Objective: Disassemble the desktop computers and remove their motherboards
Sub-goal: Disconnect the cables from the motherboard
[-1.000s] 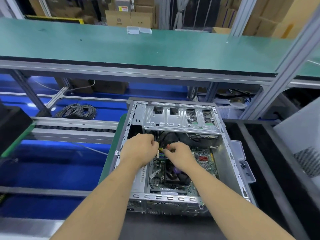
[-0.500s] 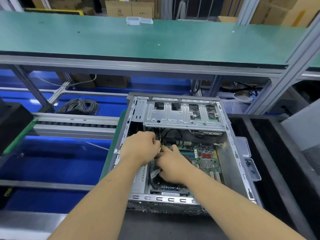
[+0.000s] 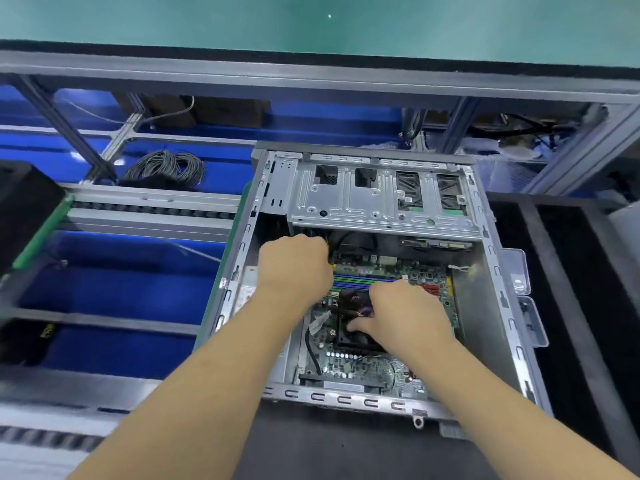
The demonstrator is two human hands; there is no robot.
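We look down past a long green workbench (image 3: 311,22) on a grey aluminium frame, with blue flooring below it. In front of us, on a dark mat, the open desktop case (image 3: 498,306) lies on its side with its panel off. A grey drive cage (image 3: 374,199) spans the far end of the case. Nearer to us, the green motherboard (image 3: 367,370) sits flat on the case floor, still in place, with a black CPU cooler fan (image 3: 353,337) near its middle and blue and green memory slots (image 3: 360,280) beyond the fan.

To the left, outside the case, a coil of grey cable (image 3: 166,168) rests behind a roller rail.

Our left hand (image 3: 294,268) is a curled fist at the far left of the board, just beside black cables (image 3: 337,242) under the cage; whether it grips one of them we cannot tell. Our right hand (image 3: 405,315) lies on the cooler, fingers (image 3: 360,327) bent down and pressing against the fan's top.
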